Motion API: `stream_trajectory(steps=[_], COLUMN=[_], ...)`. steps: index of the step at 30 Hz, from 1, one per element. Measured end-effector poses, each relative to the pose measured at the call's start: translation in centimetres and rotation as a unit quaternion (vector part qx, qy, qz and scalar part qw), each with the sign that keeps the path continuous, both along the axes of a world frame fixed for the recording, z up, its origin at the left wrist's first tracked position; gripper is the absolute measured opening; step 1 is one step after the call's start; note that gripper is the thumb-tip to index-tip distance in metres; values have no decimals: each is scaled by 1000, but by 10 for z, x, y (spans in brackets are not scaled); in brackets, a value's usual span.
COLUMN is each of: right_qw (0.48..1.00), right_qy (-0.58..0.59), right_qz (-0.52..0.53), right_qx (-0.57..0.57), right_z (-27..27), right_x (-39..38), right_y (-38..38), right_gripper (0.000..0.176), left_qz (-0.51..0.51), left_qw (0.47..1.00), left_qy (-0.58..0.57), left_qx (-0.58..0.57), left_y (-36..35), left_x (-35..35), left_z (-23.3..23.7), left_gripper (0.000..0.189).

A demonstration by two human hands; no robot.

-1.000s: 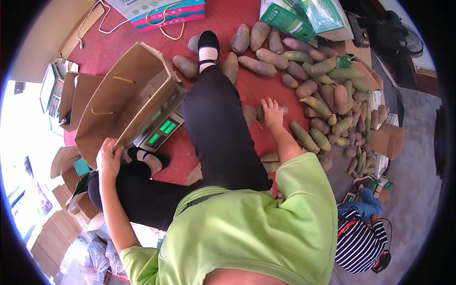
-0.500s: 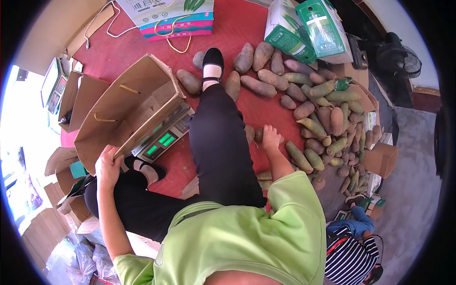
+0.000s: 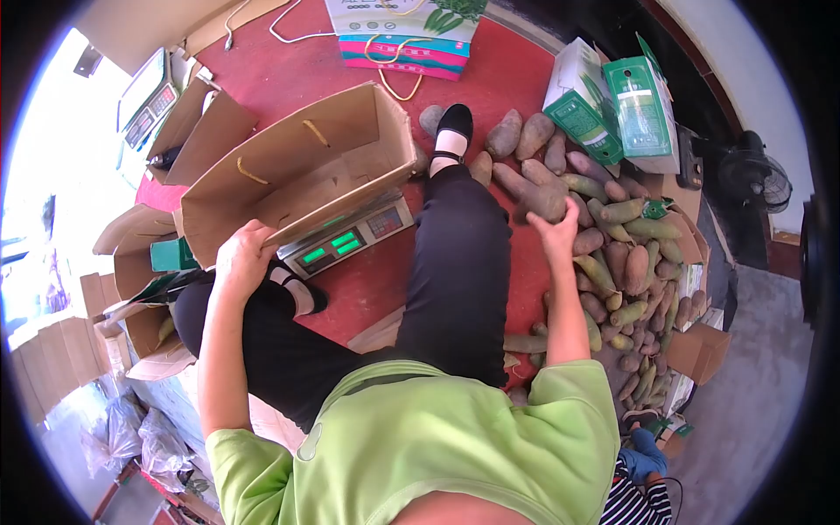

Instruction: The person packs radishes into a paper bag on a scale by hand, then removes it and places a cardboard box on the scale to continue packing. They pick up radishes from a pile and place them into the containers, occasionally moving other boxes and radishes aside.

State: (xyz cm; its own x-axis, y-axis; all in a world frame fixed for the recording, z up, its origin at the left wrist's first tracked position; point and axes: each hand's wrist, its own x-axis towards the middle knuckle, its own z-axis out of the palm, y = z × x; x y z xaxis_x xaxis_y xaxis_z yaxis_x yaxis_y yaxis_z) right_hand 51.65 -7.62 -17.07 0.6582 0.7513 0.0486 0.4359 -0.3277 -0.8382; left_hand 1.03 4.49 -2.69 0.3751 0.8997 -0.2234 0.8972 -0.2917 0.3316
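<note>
My left hand [image 3: 245,258] pinches the near edge of an open cardboard box [image 3: 346,140] with yellow rope handles. The box rests tilted on a digital scale [image 3: 383,222] with lit green displays; the part of its inside that I can see is bare. My right hand [image 3: 560,234] is closed around one end of a brownish, soil-covered radish [image 3: 546,201], raised over the left side of the pile. Around it lie many green and brown radishes [image 3: 637,267] on the red floor covering.
Green-and-white cartons [image 3: 643,114] stand behind the pile, with a black fan [image 3: 759,175] to their right. Printed gift bags [image 3: 407,52] sit at the back. Open cardboard boxes [image 3: 140,262] and another scale [image 3: 149,101] are at left. A person in stripes [image 3: 643,503] is at lower right.
My right hand has moved forward and right from the floor beside my leg and now holds a radish. The left hand stays on the box edge. The whole view has shifted.
</note>
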Motion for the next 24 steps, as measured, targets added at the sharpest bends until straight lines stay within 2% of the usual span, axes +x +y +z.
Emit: stream_trajectory(steps=[2, 4, 5, 6, 10, 11, 12, 14, 15, 16, 17, 19, 21, 24], right_qw=[998, 980, 976, 958, 915, 901, 897, 878, 881, 868, 863, 856, 837, 825], right_qy=[10, 81, 60, 134, 138, 156, 121, 111, 80, 96, 39, -63, -83, -129], right_qz=[39, 100, 132, 155, 285, 316, 341, 387, 421, 450, 460, 487, 518, 545], right_qx=[52, 153, 160, 199, 251, 253, 253, 258, 201, 185, 206, 162, 152, 80], right_z=[47, 106, 130, 148, 210, 214, 211, 218, 220, 201, 190, 190, 178, 176], right_x=[-13, -42, -51, -65, -120, -132, -141, -174, -185, -197, -211, -230, -248, -266], right_y=[31, 60, 72, 84, 126, 137, 150, 166, 171, 186, 194, 196, 203, 209], right_gripper=[80, 75, 74, 76, 78, 79, 81, 75, 80, 76, 75, 78, 76, 72], left_qz=[-6, -10, -19, -19, -12, -12, -20, -12, -22, -18, -14, -19, -15, -20], left_qw=[1000, 1000, 1000, 1000, 1000, 1000, 1000, 1000, 1000, 1000, 1000, 1000, 1000, 1000], left_qy=[-12, -13, -14, -16, 15, 20, 15, -3, -7, -4, -2, -15, -12, -12], left_qx=[-1, 6, 13, 14, -10, -9, -9, -5, -5, -5, -4, 3, -12, -9], left_y=[0, 0, 0, 0, 2, 1, 1, 1, 1, 1, 0, 1, 1, 2], left_x=[-2, -4, -5, -5, -4, -3, -3, -4, -3, -2, -2, -1, -1, -2], left_z=[-3, -5, -5, -4, -1, -1, -2, -2, -1, 1, 2, 0, 2, 1], left_gripper=[15, 15, 15, 15, 17, 16, 16, 15, 15, 14, 12, 10, 9, 9])
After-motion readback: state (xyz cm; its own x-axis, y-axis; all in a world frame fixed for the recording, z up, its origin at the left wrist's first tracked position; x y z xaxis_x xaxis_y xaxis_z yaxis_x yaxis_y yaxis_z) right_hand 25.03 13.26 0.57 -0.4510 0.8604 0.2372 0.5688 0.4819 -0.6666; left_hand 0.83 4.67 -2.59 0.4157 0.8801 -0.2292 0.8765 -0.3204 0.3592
